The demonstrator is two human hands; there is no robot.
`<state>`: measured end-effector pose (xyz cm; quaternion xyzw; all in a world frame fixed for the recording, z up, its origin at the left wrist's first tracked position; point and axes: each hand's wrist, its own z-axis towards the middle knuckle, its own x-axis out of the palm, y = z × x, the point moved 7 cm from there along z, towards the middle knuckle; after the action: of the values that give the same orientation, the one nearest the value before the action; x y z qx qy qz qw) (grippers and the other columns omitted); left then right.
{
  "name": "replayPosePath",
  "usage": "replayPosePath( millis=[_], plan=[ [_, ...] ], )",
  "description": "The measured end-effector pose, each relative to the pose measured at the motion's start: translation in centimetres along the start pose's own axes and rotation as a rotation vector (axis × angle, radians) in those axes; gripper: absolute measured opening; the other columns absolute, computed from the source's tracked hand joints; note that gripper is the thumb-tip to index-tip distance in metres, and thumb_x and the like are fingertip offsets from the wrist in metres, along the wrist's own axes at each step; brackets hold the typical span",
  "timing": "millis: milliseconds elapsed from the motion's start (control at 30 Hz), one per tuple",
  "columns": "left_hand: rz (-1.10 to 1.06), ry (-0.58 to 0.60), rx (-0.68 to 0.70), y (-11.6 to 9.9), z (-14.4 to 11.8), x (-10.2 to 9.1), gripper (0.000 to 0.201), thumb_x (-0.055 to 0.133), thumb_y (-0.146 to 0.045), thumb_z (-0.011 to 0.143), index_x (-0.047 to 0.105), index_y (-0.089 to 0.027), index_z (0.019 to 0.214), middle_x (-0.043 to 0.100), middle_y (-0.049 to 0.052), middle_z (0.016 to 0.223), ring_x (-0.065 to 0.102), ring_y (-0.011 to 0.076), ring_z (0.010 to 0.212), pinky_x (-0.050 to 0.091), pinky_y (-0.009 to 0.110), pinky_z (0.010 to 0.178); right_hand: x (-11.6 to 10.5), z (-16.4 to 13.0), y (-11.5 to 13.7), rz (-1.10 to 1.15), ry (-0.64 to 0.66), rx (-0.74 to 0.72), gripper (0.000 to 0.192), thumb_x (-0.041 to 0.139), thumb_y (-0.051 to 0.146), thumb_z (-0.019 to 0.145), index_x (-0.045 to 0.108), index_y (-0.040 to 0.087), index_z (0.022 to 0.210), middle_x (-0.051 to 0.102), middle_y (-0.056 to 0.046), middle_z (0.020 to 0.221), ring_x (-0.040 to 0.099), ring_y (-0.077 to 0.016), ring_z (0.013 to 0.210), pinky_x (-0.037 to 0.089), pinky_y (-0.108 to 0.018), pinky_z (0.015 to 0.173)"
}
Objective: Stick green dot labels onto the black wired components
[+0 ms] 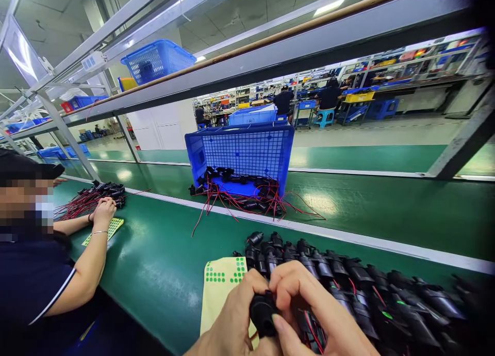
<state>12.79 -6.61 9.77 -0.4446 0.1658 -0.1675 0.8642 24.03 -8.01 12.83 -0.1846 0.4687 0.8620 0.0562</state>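
Observation:
My left hand [242, 304] is wrapped round a black cylindrical motor-like part [263, 312], whose round open end points toward me. From the other side, my right hand [305, 304] has its bent fingers and thumb pressed against the same part. Whether anything small lies between those fingertips is hidden. Under and beside my left hand is a pale yellow sheet of round green stickers [216, 281]. Several similar black parts [340, 273] lie in rows to the right, with red and black wires, and a few carry green dots.
A blue crate [288, 155] lies on its side beyond, with wired black parts spilling out. At left, a co-worker's hands [103, 211] are by another pile of parts [96, 193] and a sticker sheet [114, 229]. A shelf rail [247, 54] crosses above the green table [166, 273].

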Motion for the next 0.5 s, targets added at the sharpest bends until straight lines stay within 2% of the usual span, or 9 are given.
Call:
replayPosePath(
  millis=[67, 133, 200, 267, 367, 433, 500],
  plan=[
    [-0.082, 0.065, 0.005, -0.2, 0.2, 0.1, 0.019, 0.057, -0.035, 0.091, 0.045, -0.022, 0.096, 0.048, 0.001, 0.085, 0.045, 0.0143, 0.072, 0.036, 0.028, 0.065, 0.3, 0.1, -1.0, 0.118, 0.008, 0.111, 0.021, 0.057, 0.011, 0.083, 0.050, 0.028, 0.093, 0.054, 0.004, 0.087, 0.054, -0.0117, 0.066, 0.051, -0.020, 0.059],
    [-0.152, 0.109, -0.103, 0.2, 0.4, 0.0, 0.021, 0.061, -0.034, 0.087, 0.047, -0.021, 0.096, 0.053, 0.003, 0.089, 0.049, 0.0162, 0.078, 0.039, 0.030, 0.071, 0.5, 0.3, -1.8, 0.206, 0.032, 0.183, 0.024, 0.057, 0.014, 0.084, 0.053, 0.028, 0.102, 0.054, 0.004, 0.085, 0.054, -0.0124, 0.067, 0.052, -0.021, 0.062],
    [-0.221, 0.132, -0.209, 0.8, 0.4, -0.3, 0.028, 0.066, -0.036, 0.082, 0.049, -0.020, 0.097, 0.055, 0.004, 0.094, 0.049, 0.0178, 0.083, 0.038, 0.032, 0.075, 0.7, 0.5, -1.9, 0.225, 0.102, 0.181, 0.027, 0.055, 0.015, 0.087, 0.056, 0.028, 0.112, 0.057, 0.002, 0.090, 0.058, -0.0137, 0.075, 0.054, -0.023, 0.069],
    [-0.331, 0.191, -0.256, 1.3, 0.6, -0.4, 0.037, 0.070, -0.038, 0.077, 0.046, -0.020, 0.101, 0.052, 0.002, 0.093, 0.046, 0.0160, 0.080, 0.036, 0.030, 0.073, 0.7, 0.8, -1.5, 0.171, 0.183, 0.103, 0.040, 0.056, 0.012, 0.086, 0.058, 0.031, 0.121, 0.058, 0.000, 0.100, 0.062, -0.0147, 0.087, 0.056, -0.025, 0.076],
    [-0.489, 0.297, -0.301, 1.8, 0.7, -0.2, 0.048, 0.074, -0.037, 0.072, 0.040, -0.022, 0.103, 0.049, -0.003, 0.087, 0.040, 0.0122, 0.071, 0.032, 0.026, 0.067, 0.3, 1.1, -0.6, 0.023, 0.250, -0.057, 0.058, 0.058, 0.002, 0.078, 0.061, 0.035, 0.126, 0.057, -0.002, 0.110, 0.065, -0.0150, 0.100, 0.058, -0.023, 0.080],
    [-0.526, 0.297, -0.347, 2.1, 0.7, -0.3, 0.051, 0.075, -0.036, 0.069, 0.040, -0.022, 0.102, 0.051, -0.002, 0.089, 0.044, 0.0137, 0.075, 0.033, 0.027, 0.070, -0.1, 1.4, -0.1, -0.091, 0.237, -0.161, 0.054, 0.062, 0.001, 0.078, 0.064, 0.034, 0.122, 0.057, -0.001, 0.107, 0.068, -0.0142, 0.095, 0.059, -0.021, 0.077],
    [-0.488, 0.241, -0.376, 2.0, 0.7, -0.6, 0.049, 0.073, -0.037, 0.070, 0.044, -0.019, 0.104, 0.054, 0.002, 0.097, 0.048, 0.0184, 0.088, 0.035, 0.031, 0.079, -0.7, 1.6, 0.5, -0.230, 0.147, -0.265, 0.050, 0.067, 0.004, 0.080, 0.064, 0.031, 0.122, 0.059, -0.001, 0.100, 0.069, -0.0124, 0.081, 0.059, -0.020, 0.068]
  ],
)
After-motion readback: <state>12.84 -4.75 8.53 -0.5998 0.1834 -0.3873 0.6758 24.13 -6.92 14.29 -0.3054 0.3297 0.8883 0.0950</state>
